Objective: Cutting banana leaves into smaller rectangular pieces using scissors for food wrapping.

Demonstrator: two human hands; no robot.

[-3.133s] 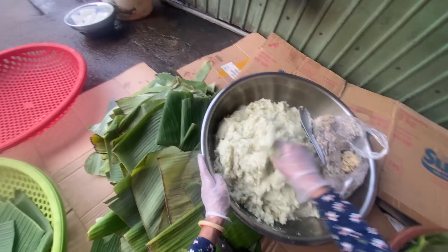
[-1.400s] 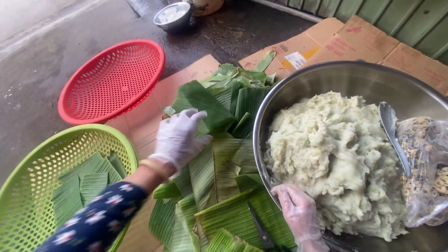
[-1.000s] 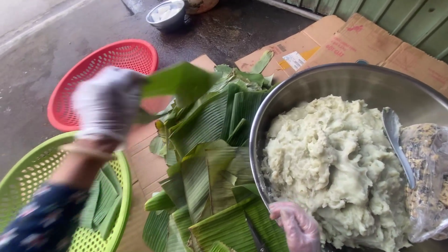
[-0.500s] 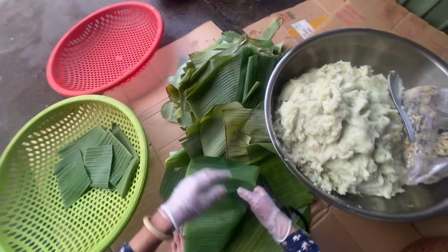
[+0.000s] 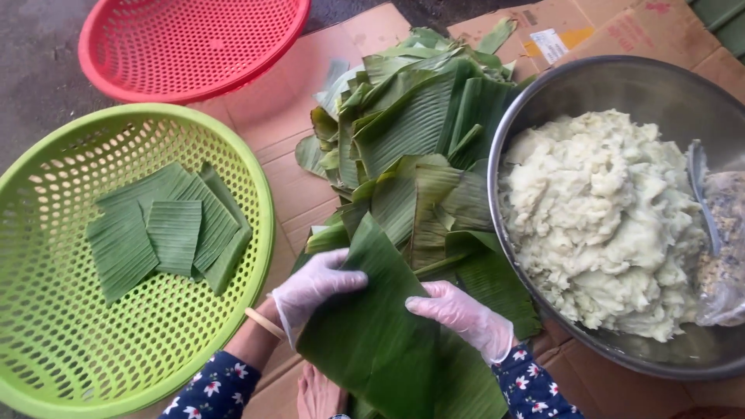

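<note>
Head view, vs 0.5 s ago: both gloved hands have shifted slightly on the same leaf (image 5: 372, 334), and the camera sits closer and lower. Left hand (image 5: 314, 287) now grips the leaf's left edge, fingers curled over the top, thumb hidden under. Right hand (image 5: 463, 318) lies on the leaf's right side, fingers together and pressed flat on the surface. Leaf sits at near centre, tip pointing far, resting on the near end of the leaf pile (image 5: 411, 147). A third bare hand (image 5: 318, 396) shows under the leaf at the bottom edge; can't tell whose.

Unchanged since then: green basket (image 5: 225, 155) at left with cut leaf pieces (image 5: 167, 229) stacked in it, red basket (image 5: 194, 46) far left, steel bowl (image 5: 543, 101) at right holding pale dough (image 5: 605, 217), a spoon (image 5: 702, 194) and a plastic bag (image 5: 725, 248) at its right side.

Edges and room: leaf's left edge is near the green basket rim, with a strip of bare cardboard (image 5: 287, 140) between. Right hand is near the bowl rim but apart from it; pile leaves touch the bowl's left wall. Open cardboard lies between the two baskets and the pile, and at far right behind the bowl. Green basket's near half is bare mesh. Bowl runs off frame at right.
</note>
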